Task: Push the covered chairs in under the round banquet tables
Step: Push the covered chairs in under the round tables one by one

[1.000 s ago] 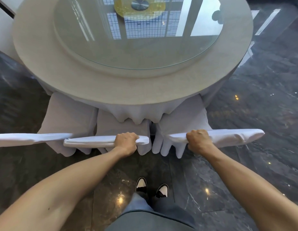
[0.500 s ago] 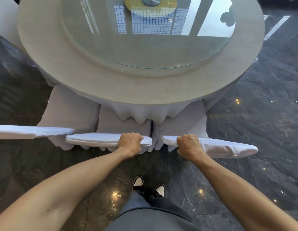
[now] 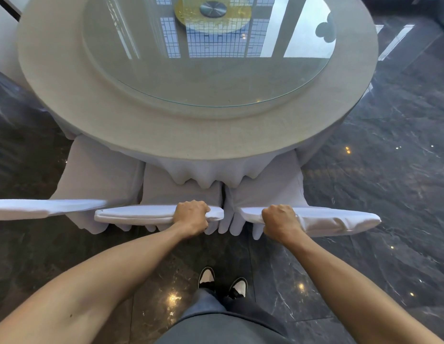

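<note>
1. Left hand (image 3: pixel 191 216): clenched round top edge of middle covered chair (image 3: pixel 156 214).
2. Right hand (image 3: pixel 278 219): clenched round top edge of right covered chair (image 3: pixel 327 220).
3. Both seats partly tucked under round counter (image 3: pixel 196 135), beneath tablecloth hem.
4. Third covered chair (image 3: pixel 42 209) further left, untouched.

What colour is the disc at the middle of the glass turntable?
Gold, with a silver hub at its centre; the head view shows it.
</note>
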### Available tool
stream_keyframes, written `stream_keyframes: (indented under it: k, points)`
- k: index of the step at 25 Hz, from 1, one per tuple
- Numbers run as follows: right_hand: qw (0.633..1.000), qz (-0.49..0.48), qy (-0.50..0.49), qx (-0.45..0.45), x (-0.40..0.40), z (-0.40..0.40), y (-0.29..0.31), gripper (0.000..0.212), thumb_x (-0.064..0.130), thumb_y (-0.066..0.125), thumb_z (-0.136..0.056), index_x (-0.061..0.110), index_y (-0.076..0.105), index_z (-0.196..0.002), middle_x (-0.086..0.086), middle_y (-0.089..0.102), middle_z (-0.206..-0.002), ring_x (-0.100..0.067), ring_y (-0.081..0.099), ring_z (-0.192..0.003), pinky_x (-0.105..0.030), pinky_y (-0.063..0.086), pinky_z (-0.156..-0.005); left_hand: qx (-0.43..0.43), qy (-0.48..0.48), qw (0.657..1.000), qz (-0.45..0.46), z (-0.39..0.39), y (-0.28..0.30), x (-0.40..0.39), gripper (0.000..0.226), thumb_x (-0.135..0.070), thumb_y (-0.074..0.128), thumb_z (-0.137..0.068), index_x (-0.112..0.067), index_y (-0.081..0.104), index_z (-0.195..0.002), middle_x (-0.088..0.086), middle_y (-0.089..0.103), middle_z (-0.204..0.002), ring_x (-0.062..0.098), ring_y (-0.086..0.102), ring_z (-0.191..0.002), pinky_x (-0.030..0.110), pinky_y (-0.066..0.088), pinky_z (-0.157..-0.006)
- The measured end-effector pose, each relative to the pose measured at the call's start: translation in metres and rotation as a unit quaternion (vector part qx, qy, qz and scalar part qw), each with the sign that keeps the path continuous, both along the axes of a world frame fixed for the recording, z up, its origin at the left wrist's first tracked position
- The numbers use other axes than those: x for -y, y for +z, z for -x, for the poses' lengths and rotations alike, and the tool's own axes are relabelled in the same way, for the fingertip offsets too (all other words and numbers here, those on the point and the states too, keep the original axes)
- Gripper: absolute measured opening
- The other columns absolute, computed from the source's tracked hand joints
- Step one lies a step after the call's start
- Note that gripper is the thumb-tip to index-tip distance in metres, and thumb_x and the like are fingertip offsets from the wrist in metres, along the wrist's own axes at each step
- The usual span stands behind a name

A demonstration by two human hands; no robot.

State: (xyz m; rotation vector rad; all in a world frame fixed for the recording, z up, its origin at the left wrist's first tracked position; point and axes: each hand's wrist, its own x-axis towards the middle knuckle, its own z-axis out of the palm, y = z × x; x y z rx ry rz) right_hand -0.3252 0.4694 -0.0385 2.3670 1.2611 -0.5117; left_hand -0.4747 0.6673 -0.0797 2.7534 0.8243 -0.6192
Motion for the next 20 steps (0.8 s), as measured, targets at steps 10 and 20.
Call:
stream_keyframes:
  k: [10, 20]
  points:
    - [0.999, -0.043, -0.027, -0.015, 0.005, 0.001, -0.014, 0.025, 0.017, 0.058, -0.077, 0.015, 0.067, -0.101, -0.006, 0.07, -0.097, -0.028, 0.066, -0.088, -0.035, 0.045, -0.07, -0.031, -0.021, 0.999, 0.032, -0.006, 0.004, -0.006, 0.058, -0.026, 0.068, -0.07, -0.037, 0.063, -0.127, -0.003, 0.071, -0.109, 0.022, 0.066, -0.099, 0.031, 0.044, -0.077]
    - [0.994, -0.072, -0.02, -0.086, 0.009, -0.003, -0.011, 0.031, 0.038, 0.053, -0.081, 0.016, 0.055, -0.103, -0.006, 0.066, -0.102, -0.029, 0.062, -0.092, -0.037, 0.042, -0.071, -0.075, -0.047, 0.993, 0.082, -0.015, 0.015, -0.018, 0.056, -0.044, 0.073, -0.066, -0.031, 0.068, -0.12, -0.004, 0.071, -0.107, 0.021, 0.065, -0.098, 0.03, 0.047, -0.078]
